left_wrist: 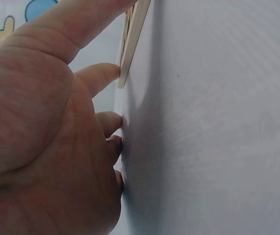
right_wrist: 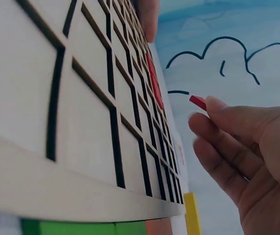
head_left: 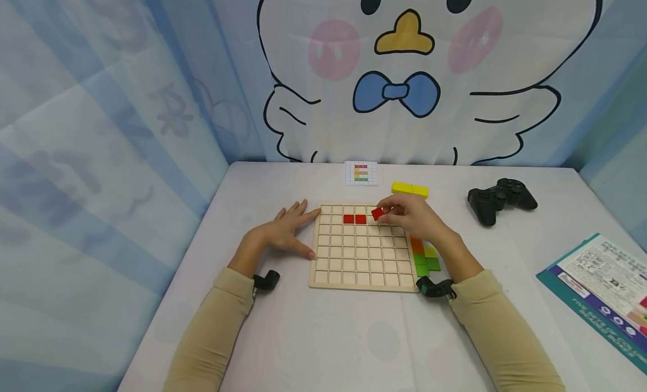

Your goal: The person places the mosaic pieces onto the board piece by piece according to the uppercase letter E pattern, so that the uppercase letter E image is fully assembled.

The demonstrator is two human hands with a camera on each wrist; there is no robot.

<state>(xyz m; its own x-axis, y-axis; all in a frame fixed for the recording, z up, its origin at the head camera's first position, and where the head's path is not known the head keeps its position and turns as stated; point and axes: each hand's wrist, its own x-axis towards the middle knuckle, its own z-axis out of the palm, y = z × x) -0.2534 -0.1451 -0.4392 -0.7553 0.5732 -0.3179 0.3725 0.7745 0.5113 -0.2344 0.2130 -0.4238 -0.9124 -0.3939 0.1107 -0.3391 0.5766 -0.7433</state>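
A wooden grid board (head_left: 349, 264) lies on the table with two red square tiles (head_left: 354, 219) side by side in its second row from the back. Just right of them, my right hand (head_left: 415, 215) pinches another red tile (head_left: 377, 213), tilted, above the board. In the right wrist view that red tile (right_wrist: 198, 102) sticks out from between thumb and fingertips, apart from the board. My left hand (head_left: 285, 229) is spread flat beside the board, its thumb and index fingertip at the left edge. In the left wrist view the other fingertips of the left hand (left_wrist: 57, 122) rest on the tabletop.
Orange, yellow and green tiles (head_left: 424, 261) lie along the board's right edge. Yellow blocks (head_left: 410, 189) and a printed pattern card (head_left: 361, 173) sit behind it. Farther right are a black game controller (head_left: 501, 200) and a teal-edged booklet (head_left: 601, 291).
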